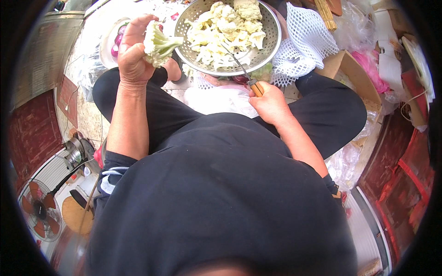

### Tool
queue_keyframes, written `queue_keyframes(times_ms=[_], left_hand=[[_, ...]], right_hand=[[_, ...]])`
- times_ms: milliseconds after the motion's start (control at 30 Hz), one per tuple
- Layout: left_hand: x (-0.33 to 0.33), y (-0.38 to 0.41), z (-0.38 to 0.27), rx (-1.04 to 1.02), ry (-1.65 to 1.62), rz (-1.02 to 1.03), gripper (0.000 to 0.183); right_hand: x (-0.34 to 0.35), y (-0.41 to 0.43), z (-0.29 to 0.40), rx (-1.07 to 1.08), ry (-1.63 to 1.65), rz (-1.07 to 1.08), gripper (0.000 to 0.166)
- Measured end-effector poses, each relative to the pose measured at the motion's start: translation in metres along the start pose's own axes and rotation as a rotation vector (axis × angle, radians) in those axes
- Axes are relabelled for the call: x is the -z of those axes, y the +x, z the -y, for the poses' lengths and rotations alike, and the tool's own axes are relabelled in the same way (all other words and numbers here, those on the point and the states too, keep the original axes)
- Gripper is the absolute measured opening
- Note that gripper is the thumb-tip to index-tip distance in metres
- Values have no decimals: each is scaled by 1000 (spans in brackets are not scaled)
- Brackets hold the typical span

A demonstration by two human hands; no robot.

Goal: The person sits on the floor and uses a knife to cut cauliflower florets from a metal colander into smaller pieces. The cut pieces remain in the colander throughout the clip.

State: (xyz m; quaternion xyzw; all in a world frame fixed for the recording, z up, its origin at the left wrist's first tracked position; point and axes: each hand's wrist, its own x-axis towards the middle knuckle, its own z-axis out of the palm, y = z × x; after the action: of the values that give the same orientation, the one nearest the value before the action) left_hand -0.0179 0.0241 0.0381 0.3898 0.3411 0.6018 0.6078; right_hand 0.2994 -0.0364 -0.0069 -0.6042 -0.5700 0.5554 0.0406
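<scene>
My left hand (133,58) is raised at the upper left and holds a cauliflower piece (157,46), its pale stem pointing right towards the colander. My right hand (271,101) grips the wooden handle of a knife (244,71). The thin blade points up and left, over the near side of a perforated metal colander (272,51). Cut cauliflower florets (221,31) lie heaped in the colander, with a larger, duller piece (248,9) at its far side.
White foam netting (307,38) lies right of the colander, beside an open cardboard box (359,76). A white bowl (105,48) with purple onions stands behind my left hand. A white plastic bag (221,98) lies between my legs. A fan (39,210) stands at the lower left.
</scene>
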Motion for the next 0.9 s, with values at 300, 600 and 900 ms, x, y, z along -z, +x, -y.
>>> queue_keyframes(times_ms=[300,600,900], left_hand=[[-18,-11,40,365,-435,-287,58],[-21,-17,53,479,-764,-169,51],[-37,-22,51,508,-690,-215,49]], right_hand=[[-9,-7,8,214,176,-102,22],[-8,-8,12,253,-3,-68,22],[-8,-7,13,259,-44,-108,22]])
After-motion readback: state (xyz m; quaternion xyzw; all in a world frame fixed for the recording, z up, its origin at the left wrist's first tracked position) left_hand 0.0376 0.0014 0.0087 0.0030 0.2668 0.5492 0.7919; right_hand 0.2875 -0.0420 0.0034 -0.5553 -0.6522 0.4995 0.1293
